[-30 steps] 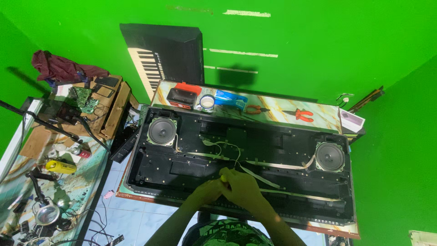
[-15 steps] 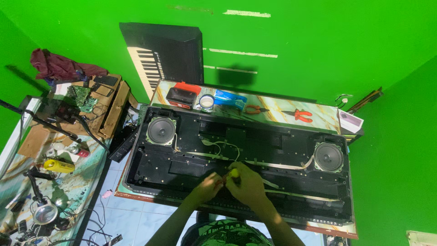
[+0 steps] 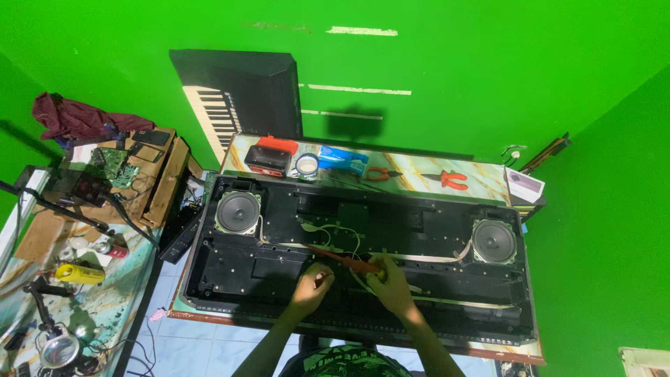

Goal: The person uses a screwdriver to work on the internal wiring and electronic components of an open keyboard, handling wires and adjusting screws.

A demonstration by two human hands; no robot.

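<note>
Both hands over open keyboard chassis (image 3: 279, 258); right hand (image 3: 391, 286) grip holds red screwdriver (image 3: 342, 259)

Right hand (image 3: 392, 287) grips a red screwdriver (image 3: 343, 260) over the open keyboard chassis (image 3: 279, 262); left hand (image 3: 310, 287) rests beside it.

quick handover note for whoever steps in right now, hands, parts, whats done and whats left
Left hand: on the open keyboard case, fingertips pinched, contents too small to tell.
Right hand: grips a red screwdriver, tip pointing left over the case.
Case lies open on the table, two speakers and white ribbon cables exposed.
Pliers lie behind it.
Done: case opened. Left: work inside it.
</note>
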